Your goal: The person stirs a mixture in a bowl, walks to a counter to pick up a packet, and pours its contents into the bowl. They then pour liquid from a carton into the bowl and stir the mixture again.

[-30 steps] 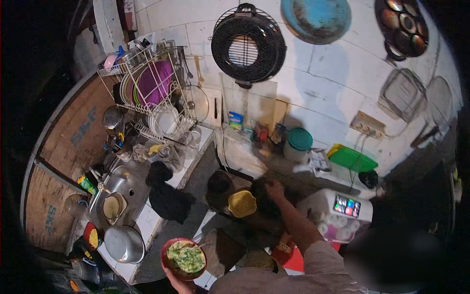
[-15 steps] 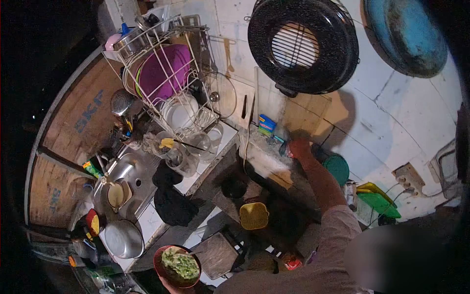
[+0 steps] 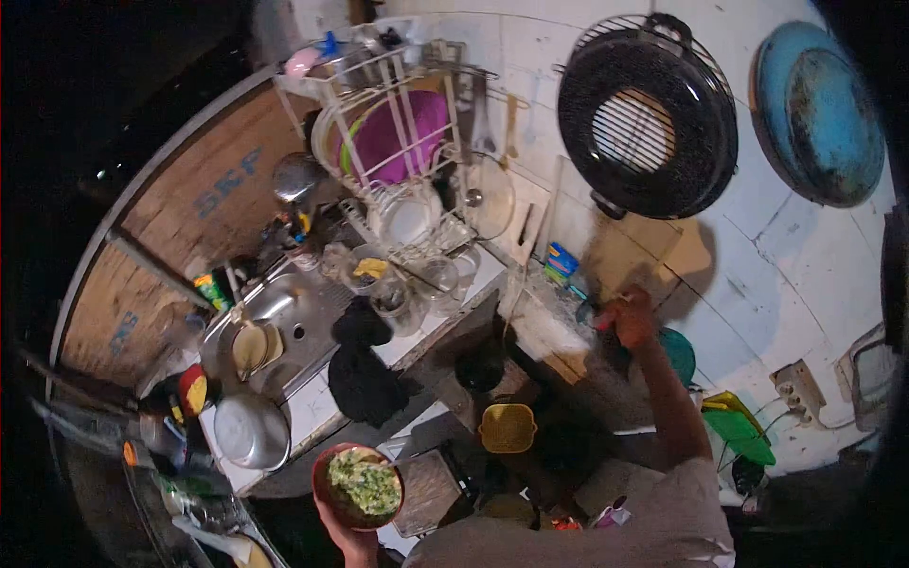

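Observation:
My left hand [image 3: 352, 541] grips a reddish bowl [image 3: 320, 483] from below at the bottom of the view. A chopped green and pale mixture [image 3: 364, 488] fills it. My right hand [image 3: 636, 317] is stretched out to the ledge by the tiled wall. Its fingers are closed around something small with a bit of red, mostly hidden. Beside that hand lies a blue and green packet [image 3: 561, 261] on the ledge. A round green item [image 3: 678, 356] is partly behind my right forearm.
A sink [image 3: 303, 308], dish rack [image 3: 417, 151] and metal pot [image 3: 251, 431] are on the left. A dark cloth [image 3: 367, 383] hangs over the counter edge. A yellow square container [image 3: 507, 428] sits lower down. A black grill pan [image 3: 705, 123] and blue lid [image 3: 814, 114] hang on the wall.
The view has shifted, so most things appear farther right. My right hand has drawn slightly back from the packet, fingers closed. My left hand still holds the bowl, now showing more fully.

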Action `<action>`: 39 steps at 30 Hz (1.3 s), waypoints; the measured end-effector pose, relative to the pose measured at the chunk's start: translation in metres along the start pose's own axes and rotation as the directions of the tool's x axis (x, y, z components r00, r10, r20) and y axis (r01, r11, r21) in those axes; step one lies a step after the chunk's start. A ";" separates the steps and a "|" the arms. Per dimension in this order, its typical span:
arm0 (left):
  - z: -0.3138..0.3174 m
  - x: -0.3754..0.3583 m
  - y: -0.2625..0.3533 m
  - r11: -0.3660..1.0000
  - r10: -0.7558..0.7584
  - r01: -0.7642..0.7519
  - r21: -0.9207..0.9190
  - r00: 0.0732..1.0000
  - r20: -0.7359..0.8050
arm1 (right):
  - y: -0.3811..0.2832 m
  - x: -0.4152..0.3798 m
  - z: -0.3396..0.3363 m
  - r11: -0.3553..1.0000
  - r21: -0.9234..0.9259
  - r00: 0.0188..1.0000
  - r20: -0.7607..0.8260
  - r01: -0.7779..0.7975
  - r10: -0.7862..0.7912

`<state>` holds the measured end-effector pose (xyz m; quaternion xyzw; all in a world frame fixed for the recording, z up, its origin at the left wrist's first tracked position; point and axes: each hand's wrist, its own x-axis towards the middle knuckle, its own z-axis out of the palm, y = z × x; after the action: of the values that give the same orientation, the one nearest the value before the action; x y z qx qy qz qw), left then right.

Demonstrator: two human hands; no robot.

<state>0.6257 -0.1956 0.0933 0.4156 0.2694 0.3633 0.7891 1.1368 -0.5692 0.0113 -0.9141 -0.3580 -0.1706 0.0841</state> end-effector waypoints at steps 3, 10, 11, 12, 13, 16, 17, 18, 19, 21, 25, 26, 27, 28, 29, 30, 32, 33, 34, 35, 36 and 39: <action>-0.028 -0.006 -0.004 1.000 0.023 -0.024 -0.014 1.000 -0.018 | -0.041 -0.023 -0.040 0.953 0.271 0.983 -0.154 0.136 -0.097; -0.065 -0.018 0.012 0.997 0.009 -0.012 -0.081 0.999 -0.033 | -0.176 -0.116 0.023 0.323 0.939 0.955 0.020 -0.120 0.297; -0.069 -0.021 0.014 0.998 0.028 -0.032 -0.061 0.998 -0.057 | -0.210 -0.107 -0.002 0.318 0.941 0.967 0.028 -0.111 0.254; -0.077 -0.023 0.014 0.998 0.047 -0.050 -0.039 0.996 -0.078 | -0.257 -0.090 -0.056 0.555 0.777 0.954 0.235 -0.299 0.185; -0.085 -0.024 0.014 0.996 0.083 -0.086 -0.035 0.993 -0.083 | -0.298 -0.078 -0.088 0.760 0.515 0.888 0.426 -0.396 0.173; -0.095 -0.038 0.027 0.991 0.113 -0.123 -0.059 0.982 -0.150 | -0.371 -0.067 -0.103 -0.791 0.428 0.847 0.490 -0.438 -0.205; -0.098 -0.042 0.031 0.989 0.131 -0.140 -0.047 0.979 -0.158 | -0.384 -0.060 -0.106 -0.778 0.424 0.842 0.485 -0.464 -0.238; -0.102 -0.047 0.034 0.987 0.149 -0.156 -0.035 0.975 -0.165 | -0.397 -0.053 -0.108 -0.735 0.405 0.807 0.492 -0.543 -0.326; -0.108 -0.052 0.036 0.983 0.167 -0.176 -0.042 0.971 -0.169 | -0.410 -0.047 -0.111 -0.686 0.387 0.766 0.499 -0.616 -0.406; -0.125 -0.060 0.035 0.976 0.206 -0.214 -0.029 0.961 -0.186 | -0.435 -0.035 -0.118 -0.636 0.401 0.741 0.486 -0.660 -0.462; -0.150 -0.077 0.034 0.972 0.230 -0.234 0.014 0.939 -0.257 | -0.483 -0.012 -0.142 -0.547 0.439 0.700 0.401 -0.713 -0.590; -0.155 -0.082 0.034 0.971 0.233 -0.241 0.008 0.930 -0.283 | -0.498 -0.007 -0.155 -0.544 0.442 0.697 0.371 -0.713 -0.614; -0.159 -0.086 0.035 0.972 0.226 -0.237 -0.002 0.930 -0.291 | -0.512 -0.004 -0.168 -0.536 0.455 0.691 0.312 -0.711 -0.652; -0.162 -0.089 0.037 0.972 0.220 -0.235 -0.013 0.929 -0.297 | -0.526 -0.003 -0.182 -0.517 0.454 0.673 0.313 -0.726 -0.670; -0.164 -0.092 0.039 0.968 0.235 -0.251 -0.015 0.926 -0.297 | -0.538 -0.002 -0.194 -0.452 0.559 0.670 0.275 -0.695 -0.690; -0.167 -0.095 0.041 0.965 0.242 -0.262 -0.023 0.918 -0.316 | -0.551 0.000 -0.204 -0.386 0.657 0.663 0.235 -0.647 -0.711; -0.171 -0.101 0.045 0.961 0.267 -0.274 0.025 0.909 -0.320 | -0.573 0.006 -0.216 -0.241 0.736 0.609 0.281 -0.633 -0.741; -0.172 -0.104 0.049 0.959 0.272 -0.282 0.021 0.902 -0.336 | -0.583 0.009 -0.222 -0.001 0.875 0.576 0.318 -0.484 -0.753; -0.172 -0.106 0.053 0.958 0.270 -0.286 0.001 0.904 -0.331 | -0.593 0.012 -0.228 0.232 0.931 0.554 0.354 -0.281 -0.753; -0.174 -0.108 0.056 0.957 0.267 -0.288 -0.019 0.907 -0.325 | -0.606 0.011 -0.242 0.232 0.963 0.560 0.270 -0.140 -0.783; -0.176 -0.109 0.057 0.956 0.269 -0.293 -0.021 0.902 -0.336 | -0.615 0.016 -0.258 0.233 0.963 0.550 0.270 -0.139 -0.790; -0.183 -0.109 0.055 0.952 0.282 -0.306 -0.014 0.895 -0.346 | -0.642 0.031 -0.285 0.491 0.817 0.291 0.412 0.301 -0.864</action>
<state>0.4090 -0.1775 0.0601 0.3556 0.3230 0.5535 0.6804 0.6480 -0.1601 0.3075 -0.5843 -0.7160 0.3617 0.1231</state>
